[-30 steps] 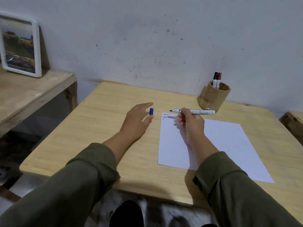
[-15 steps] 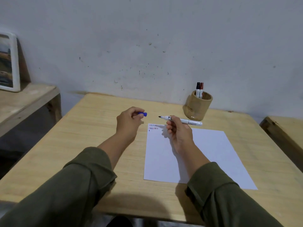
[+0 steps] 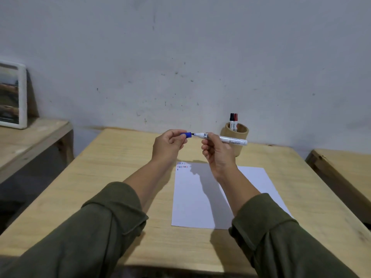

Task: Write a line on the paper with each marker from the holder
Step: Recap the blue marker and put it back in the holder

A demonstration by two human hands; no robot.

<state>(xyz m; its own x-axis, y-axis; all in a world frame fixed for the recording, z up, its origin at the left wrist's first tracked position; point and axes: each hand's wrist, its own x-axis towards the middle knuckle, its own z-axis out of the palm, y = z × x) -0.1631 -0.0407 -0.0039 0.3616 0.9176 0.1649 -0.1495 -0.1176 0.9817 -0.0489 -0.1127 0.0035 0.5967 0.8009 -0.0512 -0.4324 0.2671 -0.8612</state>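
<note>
My right hand [image 3: 217,152] grips a white marker [image 3: 230,139] held level above the table, its dark tip pointing left. My left hand [image 3: 167,146] pinches the blue cap [image 3: 187,134], whose mouth sits right at the marker's tip. Below both hands a white sheet of paper [image 3: 200,197] lies on the wooden table [image 3: 100,187], with two short rows of small coloured marks and one more mark below them at its top left corner [image 3: 182,165]. A round wooden holder [image 3: 240,133] stands behind my right hand with a black and a red marker [image 3: 233,119] upright in it.
A grey wall rises right behind the table. A lower wooden shelf [image 3: 30,141] at the left carries a white-framed picture [image 3: 12,95]. Another wooden surface [image 3: 345,163] stands at the right, separated by a gap.
Both hands have risen off the table and come together. My left hand picked the blue cap up from the table and brought it to the marker's tip. The camera tilted upward.
</note>
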